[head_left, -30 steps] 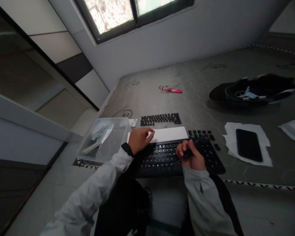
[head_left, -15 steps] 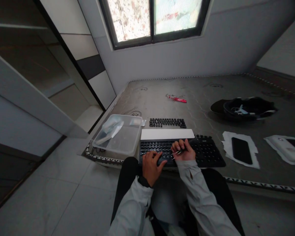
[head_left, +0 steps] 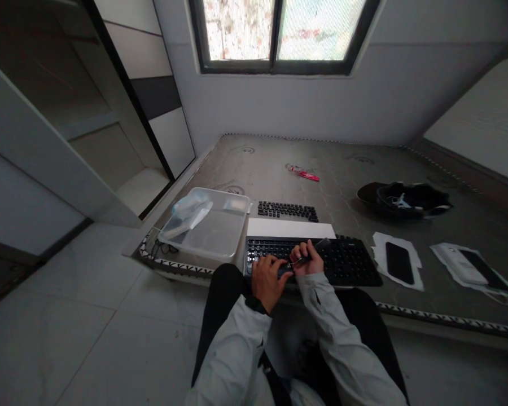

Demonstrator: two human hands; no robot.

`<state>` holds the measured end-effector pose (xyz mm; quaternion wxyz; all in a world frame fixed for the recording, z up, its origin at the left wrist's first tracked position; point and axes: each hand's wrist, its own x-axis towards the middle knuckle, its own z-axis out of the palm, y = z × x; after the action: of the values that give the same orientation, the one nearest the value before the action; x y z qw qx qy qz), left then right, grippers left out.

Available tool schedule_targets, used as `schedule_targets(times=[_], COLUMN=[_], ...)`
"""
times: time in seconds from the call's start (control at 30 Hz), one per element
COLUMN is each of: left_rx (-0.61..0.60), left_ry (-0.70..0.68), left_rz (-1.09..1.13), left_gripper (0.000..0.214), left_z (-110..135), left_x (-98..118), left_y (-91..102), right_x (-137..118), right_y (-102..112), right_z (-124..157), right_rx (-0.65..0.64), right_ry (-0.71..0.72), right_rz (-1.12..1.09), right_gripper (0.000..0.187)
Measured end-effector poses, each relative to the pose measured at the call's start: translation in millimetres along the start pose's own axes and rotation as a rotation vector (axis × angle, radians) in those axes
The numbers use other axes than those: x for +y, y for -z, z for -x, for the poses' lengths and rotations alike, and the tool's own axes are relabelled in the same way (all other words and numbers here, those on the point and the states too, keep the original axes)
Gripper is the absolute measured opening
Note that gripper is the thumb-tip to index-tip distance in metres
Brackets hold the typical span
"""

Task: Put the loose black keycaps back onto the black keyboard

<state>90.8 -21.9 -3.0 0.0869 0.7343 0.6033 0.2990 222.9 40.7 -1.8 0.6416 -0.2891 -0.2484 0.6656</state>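
A black keyboard (head_left: 351,262) lies along the mattress edge in front of me, with many keycaps off its left and middle part, where the switches show. In my right hand (head_left: 307,260) is a keycap puller (head_left: 322,244), its dark handle pointing up to the right and its wire end toward the left. My left hand (head_left: 268,277) rests over the keyboard's front edge, thumb and fingers curled in around the puller's wire end. Something small and dark is between them, too small to tell. A white strip (head_left: 290,228) lies along the keyboard's back edge.
Loose black keycaps (head_left: 288,210) are laid out in rows behind the keyboard. A clear plastic box (head_left: 215,231) with a plastic bag stands on the left. To the right lie a phone (head_left: 399,263) on white paper, another white packet (head_left: 474,268) and a black cap (head_left: 406,198). A red wrapper (head_left: 307,174) lies farther back.
My hands have come together: the left has moved right and its thumb and fingers have closed in at the puller's wire end. The view has shifted slightly.
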Motion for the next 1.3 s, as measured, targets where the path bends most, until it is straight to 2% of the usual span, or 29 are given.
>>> schedule_targets(times=[0.2, 0.43, 0.53, 0.7, 0.8, 1.03, 1.1, 1.3], left_rx=[-0.014, -0.019, -0.026, -0.057, -0.063, -0.003, 0.004, -0.008], left_ry=[-0.013, -0.012, -0.011, -0.037, -0.051, -0.031, -0.016, 0.002], left_rz=[0.014, 0.005, 0.009, 0.039, 0.048, 0.081, 0.087, 0.088], left_gripper=[0.03, 0.03, 0.03, 0.032, 0.027, 0.021, 0.021, 0.017], left_z=[-0.5, 0.4, 0.3, -0.7, -0.9, 0.3, 0.3, -0.4], left_x=[-0.7, 0.0, 0.4, -0.5, -2.1, -4.9, -4.9, -1.3], left_y=[3.1, 3.5, 4.6, 10.7, 11.9, 6.0, 5.4, 9.4], right_x=[8.5, 14.4, 14.8, 12.3, 13.7, 21.5, 22.8, 24.4], right_y=[-3.5, -11.8, -13.8, -15.5, -15.7, -13.1, -13.6, -17.6], right_z=[-4.7, -7.5, -7.3, -7.2, -7.4, -16.1, -16.9, -9.1], right_rx=[0.112, 0.229, 0.217, 0.123, 0.094, 0.155, 0.138, 0.034], right_ry=[0.018, -0.028, 0.009, -0.018, 0.037, 0.18, 0.21, 0.072], right_rz=[0.091, 0.211, 0.208, 0.183, 0.21, 0.409, 0.474, 0.378], right_gripper=[0.052, 0.056, 0.056, 0.057, 0.057, 0.059, 0.058, 0.053])
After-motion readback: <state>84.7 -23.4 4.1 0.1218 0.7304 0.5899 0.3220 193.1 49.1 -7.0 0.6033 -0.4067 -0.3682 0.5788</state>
